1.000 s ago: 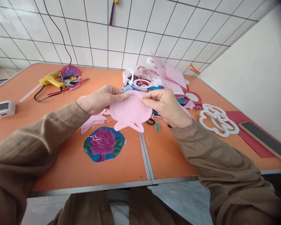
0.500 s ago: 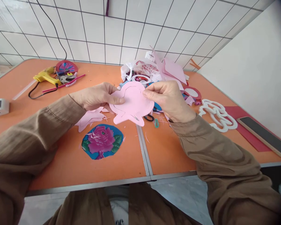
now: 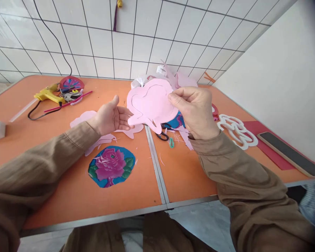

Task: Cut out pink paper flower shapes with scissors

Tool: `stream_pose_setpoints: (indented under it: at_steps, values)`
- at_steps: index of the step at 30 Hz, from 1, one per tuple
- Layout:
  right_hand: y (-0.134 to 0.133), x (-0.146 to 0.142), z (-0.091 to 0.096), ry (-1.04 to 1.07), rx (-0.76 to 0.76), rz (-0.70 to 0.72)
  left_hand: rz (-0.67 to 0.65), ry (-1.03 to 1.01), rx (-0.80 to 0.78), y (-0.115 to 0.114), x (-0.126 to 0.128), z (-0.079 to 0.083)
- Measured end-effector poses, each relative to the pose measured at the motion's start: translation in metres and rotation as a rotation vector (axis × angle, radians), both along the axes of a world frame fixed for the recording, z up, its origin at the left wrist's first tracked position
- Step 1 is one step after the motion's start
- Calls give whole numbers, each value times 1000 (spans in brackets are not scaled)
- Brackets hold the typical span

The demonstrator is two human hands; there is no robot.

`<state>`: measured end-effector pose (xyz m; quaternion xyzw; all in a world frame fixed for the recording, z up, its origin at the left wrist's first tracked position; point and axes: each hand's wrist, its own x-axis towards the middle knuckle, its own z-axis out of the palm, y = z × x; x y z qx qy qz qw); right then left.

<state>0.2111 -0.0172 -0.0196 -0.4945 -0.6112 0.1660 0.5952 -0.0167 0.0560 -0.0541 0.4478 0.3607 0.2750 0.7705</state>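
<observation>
Between thumb and fingers, my right hand (image 3: 195,110) pinches the right edge of a pink paper cutout (image 3: 153,101). The cutout has a wavy rim, two small points at its bottom and a drawn line inside its edge. My left hand (image 3: 112,116) is open, palm turned toward the cutout, fingertips close to its lower left; whether they touch it I cannot tell. More pink paper pieces (image 3: 83,119) lie beside and under the left hand. Black-handled scissors (image 3: 162,135) lie below the cutout, partly hidden. Nearer me is a blue fabric piece with a magenta rose (image 3: 111,166).
A yellow glue gun (image 3: 48,93) and keys (image 3: 70,96) lie at the back left. On the right are a white cloud-shaped frame (image 3: 237,131), red sheet (image 3: 269,147) and phone (image 3: 288,154). A green clip (image 3: 171,142) sits near the table seam (image 3: 157,171).
My left hand has let go of the cutout and opened, moving left. My right hand still holds the cutout, now raised slightly and tilted. The view has shifted a little.
</observation>
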Motion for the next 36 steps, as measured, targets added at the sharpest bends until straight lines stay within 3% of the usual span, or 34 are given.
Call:
stream_pose_setpoints:
  at_steps: [6, 13, 28, 36]
  values:
    - [1, 3, 3, -9, 51, -70, -48, -3, 97, -32, 13, 4]
    - [1, 3, -1, -2, 34, -66, 102, 19, 226, -52, 16, 4]
    - [4, 3, -4, 26, 77, -56, 146, 19, 326, -54, 17, 10]
    - [4, 1, -2, 34, 129, -73, 147, -25, 277, -53, 18, 10]
